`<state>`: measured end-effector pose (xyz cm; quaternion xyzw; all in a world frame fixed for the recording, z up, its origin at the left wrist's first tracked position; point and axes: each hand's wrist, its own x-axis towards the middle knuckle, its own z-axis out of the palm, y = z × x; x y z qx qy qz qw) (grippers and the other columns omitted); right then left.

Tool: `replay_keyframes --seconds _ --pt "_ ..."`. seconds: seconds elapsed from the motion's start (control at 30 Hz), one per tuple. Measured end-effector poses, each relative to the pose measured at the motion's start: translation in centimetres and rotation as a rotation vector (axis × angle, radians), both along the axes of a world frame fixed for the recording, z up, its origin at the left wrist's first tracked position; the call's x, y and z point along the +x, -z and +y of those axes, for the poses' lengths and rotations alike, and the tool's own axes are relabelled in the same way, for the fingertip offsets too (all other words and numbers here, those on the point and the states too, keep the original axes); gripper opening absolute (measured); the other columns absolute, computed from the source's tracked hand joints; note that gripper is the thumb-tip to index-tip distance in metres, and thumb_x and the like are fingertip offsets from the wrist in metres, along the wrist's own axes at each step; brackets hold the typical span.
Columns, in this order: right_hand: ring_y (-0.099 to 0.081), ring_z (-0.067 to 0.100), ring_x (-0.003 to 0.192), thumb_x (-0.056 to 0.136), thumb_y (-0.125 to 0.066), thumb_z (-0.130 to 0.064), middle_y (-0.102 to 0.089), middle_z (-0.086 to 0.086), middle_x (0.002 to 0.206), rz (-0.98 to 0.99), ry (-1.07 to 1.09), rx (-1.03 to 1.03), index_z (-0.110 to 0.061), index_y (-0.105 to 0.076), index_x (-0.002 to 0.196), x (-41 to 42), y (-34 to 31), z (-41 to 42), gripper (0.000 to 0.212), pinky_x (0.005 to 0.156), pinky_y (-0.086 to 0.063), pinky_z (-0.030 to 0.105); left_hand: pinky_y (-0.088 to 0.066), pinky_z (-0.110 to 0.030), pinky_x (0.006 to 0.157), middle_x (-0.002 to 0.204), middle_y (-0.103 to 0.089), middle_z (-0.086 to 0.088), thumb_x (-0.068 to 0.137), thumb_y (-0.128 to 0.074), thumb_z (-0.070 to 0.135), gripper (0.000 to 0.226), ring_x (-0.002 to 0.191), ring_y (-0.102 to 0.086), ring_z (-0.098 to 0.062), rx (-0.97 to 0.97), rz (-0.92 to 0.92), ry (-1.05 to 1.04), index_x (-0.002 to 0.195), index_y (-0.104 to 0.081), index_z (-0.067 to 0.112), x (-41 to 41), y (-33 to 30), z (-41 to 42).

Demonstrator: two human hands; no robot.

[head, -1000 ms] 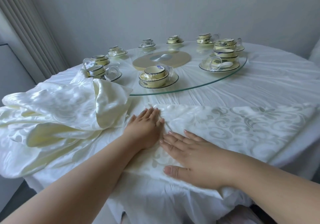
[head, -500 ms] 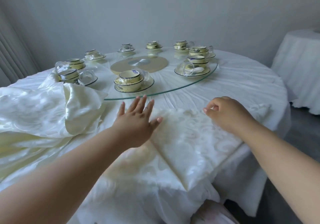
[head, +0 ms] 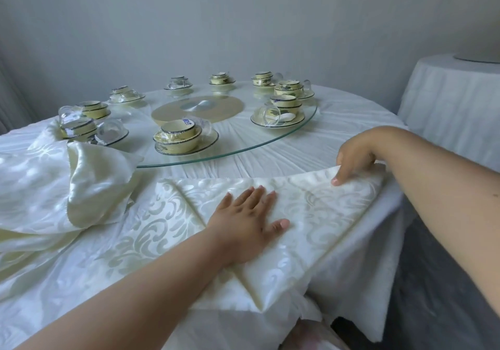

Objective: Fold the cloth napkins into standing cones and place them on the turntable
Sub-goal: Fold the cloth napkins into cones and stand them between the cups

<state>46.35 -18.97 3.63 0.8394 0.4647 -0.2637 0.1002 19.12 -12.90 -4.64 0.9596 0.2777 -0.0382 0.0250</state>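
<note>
While illegible, blue label (head: pixel 188 121) on cup (head: pixel 178 128).

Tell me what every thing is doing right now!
napkin: folded, lying flat on the table.
left hand: flat, pressing the napkin.
right hand: pinching the napkin's far corner.
napkin pile: crumpled, unfolded.
turntable: holds cup sets, no cones.
nearest cup set: stacked, still plastic-wrapped.
</note>
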Motion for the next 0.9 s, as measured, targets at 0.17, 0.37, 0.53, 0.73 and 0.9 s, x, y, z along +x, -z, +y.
replay_keyframes --seconds 0.17,0.37,0.53,0.73,0.9 --pt "-0.069 0.024 0.085 0.068 -0.073 -0.001 -0.068 0.016 0.105 0.646 -0.009 0.168 -0.012 -0.059 0.117 0.2 -2.3 -1.4 0.052 0.066 -0.057 0.030 0.003 -0.041 0.119 0.161 0.007 0.007 0.089 -0.011 0.071 0.074 0.147 0.009 -0.008 0.004 -0.020 0.014 0.152 0.003 0.034 0.1 0.3 0.3" --pt "-0.070 0.019 0.076 0.074 -0.072 -0.027 -0.070 0.010 0.085 1.115 0.054 0.527 -0.009 -0.077 0.090 -2.9 -2.0 0.9 0.025 0.067 -0.058 0.028 0.002 -0.039 0.120 0.161 -0.002 0.008 0.097 -0.012 0.058 0.063 0.147 0.005 -0.007 -0.079 -0.100 0.010 0.153 -0.008 0.029 -0.1 -0.3 0.3" --pt "-0.069 0.036 0.091 0.076 -0.034 -0.016 -0.069 0.026 0.100 1.442 0.201 0.507 0.010 -0.072 0.085 -6.6 -0.2 4.0 0.046 0.073 -0.059 0.040 -0.038 -0.030 0.089 0.110 -0.061 -0.010 0.103 -0.030 0.031 0.027 0.106 -0.055 -0.023 -0.314 -0.711 -0.291 0.100 -0.055 0.021 -2.9 -4.4 2.6" --pt "-0.061 0.013 0.058 0.094 -0.056 -0.013 -0.067 0.003 0.068 0.736 -0.163 0.481 -0.009 -0.058 0.078 -11.6 1.6 8.2 0.016 0.056 -0.045 0.023 -0.050 -0.031 0.077 0.102 -0.069 -0.009 0.093 -0.044 0.013 0.027 0.091 -0.063 -0.030 -0.078 -0.343 -0.489 0.103 -0.069 0.012 -9.8 -3.9 7.3" --pt "-0.049 0.011 0.061 0.087 -0.066 -0.038 -0.056 -0.006 0.068 0.230 -0.342 0.551 -0.021 -0.060 0.076 -15.3 2.4 11.0 0.021 0.054 -0.039 0.022 -0.047 -0.035 0.081 0.101 -0.067 -0.006 0.073 -0.031 0.041 0.054 0.094 -0.060 -0.023 -0.035 -0.346 -0.348 0.093 -0.070 0.009 -11.1 -2.9 7.5"
